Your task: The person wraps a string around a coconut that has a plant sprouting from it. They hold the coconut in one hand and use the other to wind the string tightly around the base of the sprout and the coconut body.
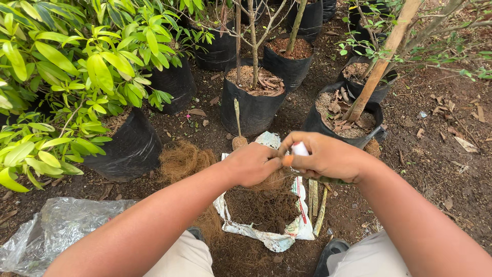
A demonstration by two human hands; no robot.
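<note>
Both hands meet above an open white sack (266,237) of brown fibre lying on the soil. The left hand (251,164) is closed around a clump of coconut fibre (274,179). The right hand (328,156) is closed around a small white tube (299,149). Black planting bags (253,110) with saplings stand behind; a crumpled clear plastic bag (51,225) lies at the left.

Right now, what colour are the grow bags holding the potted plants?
Black, seen best in the head view: the grow bags.
</note>
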